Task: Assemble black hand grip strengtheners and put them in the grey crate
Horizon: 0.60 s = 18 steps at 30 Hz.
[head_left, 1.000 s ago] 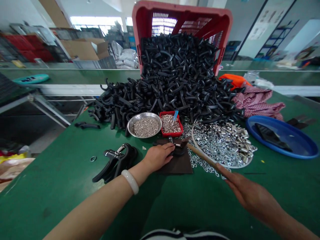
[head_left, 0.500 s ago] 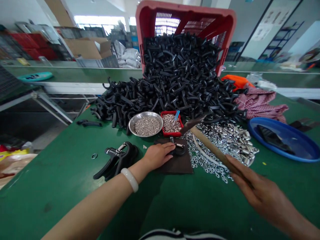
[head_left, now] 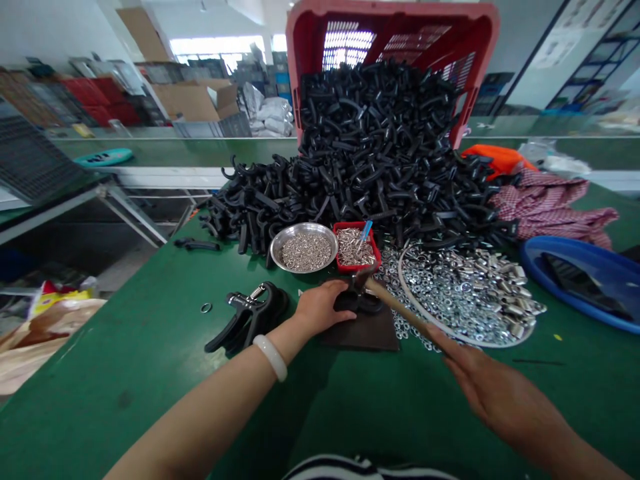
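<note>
My right hand (head_left: 487, 380) grips the wooden handle of a hammer (head_left: 407, 312). The hammer head is down at a black spring clamp (head_left: 369, 304), which lies on a dark square plate (head_left: 367, 339). My left hand (head_left: 323, 308), with a white bangle at the wrist, holds the clamp against the plate from the left. Its fingertips partly hide the clamp, and the hammer head covers more of it. Left of my forearm lie black spring clamps (head_left: 257, 313) with a metal spring showing, and a small metal ring (head_left: 206, 308).
Behind the plate stand a metal bowl (head_left: 276, 257) of small parts and a red tray (head_left: 379, 259) of pins. Nuts and metal sleeves (head_left: 465, 293) spread at right, near a blue tray (head_left: 560, 293). Black clamp handles (head_left: 370, 160) pour from a red crate (head_left: 493, 40).
The hammer head has come down from above the red tray onto the clamp. My left hand still holds the clamp on the plate. The view has shifted slightly.
</note>
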Each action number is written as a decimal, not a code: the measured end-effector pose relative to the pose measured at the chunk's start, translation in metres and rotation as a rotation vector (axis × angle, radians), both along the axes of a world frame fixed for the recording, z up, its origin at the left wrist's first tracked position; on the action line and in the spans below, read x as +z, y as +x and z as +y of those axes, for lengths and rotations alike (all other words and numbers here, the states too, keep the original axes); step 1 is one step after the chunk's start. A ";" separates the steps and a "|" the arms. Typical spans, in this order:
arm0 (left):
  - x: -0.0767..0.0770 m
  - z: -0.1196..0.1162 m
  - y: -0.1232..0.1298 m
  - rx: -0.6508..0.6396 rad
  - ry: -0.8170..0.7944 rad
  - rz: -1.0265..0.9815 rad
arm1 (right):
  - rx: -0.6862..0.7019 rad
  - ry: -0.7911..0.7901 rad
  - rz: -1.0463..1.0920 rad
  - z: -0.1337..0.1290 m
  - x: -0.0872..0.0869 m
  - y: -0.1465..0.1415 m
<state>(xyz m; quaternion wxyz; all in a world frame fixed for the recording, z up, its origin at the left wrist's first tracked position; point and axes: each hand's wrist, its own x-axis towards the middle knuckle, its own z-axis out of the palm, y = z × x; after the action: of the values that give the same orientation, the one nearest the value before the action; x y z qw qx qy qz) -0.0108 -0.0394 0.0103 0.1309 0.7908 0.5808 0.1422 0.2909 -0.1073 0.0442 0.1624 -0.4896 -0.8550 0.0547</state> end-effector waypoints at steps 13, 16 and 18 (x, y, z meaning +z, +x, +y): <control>0.002 0.002 -0.002 -0.017 -0.019 0.034 | -0.008 -0.086 -0.038 -0.005 -0.009 0.005; 0.002 0.005 0.003 -0.016 -0.014 0.058 | -0.030 -0.011 0.007 -0.004 -0.018 0.004; 0.003 0.006 0.008 -0.020 -0.025 0.082 | 0.001 -0.023 0.029 -0.002 -0.027 0.006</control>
<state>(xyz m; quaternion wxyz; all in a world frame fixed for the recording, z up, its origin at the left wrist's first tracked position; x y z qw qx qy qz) -0.0026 -0.0332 0.0131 0.1182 0.8001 0.5794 0.1013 0.2966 -0.1090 0.0168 0.1691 -0.4901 -0.8521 0.0717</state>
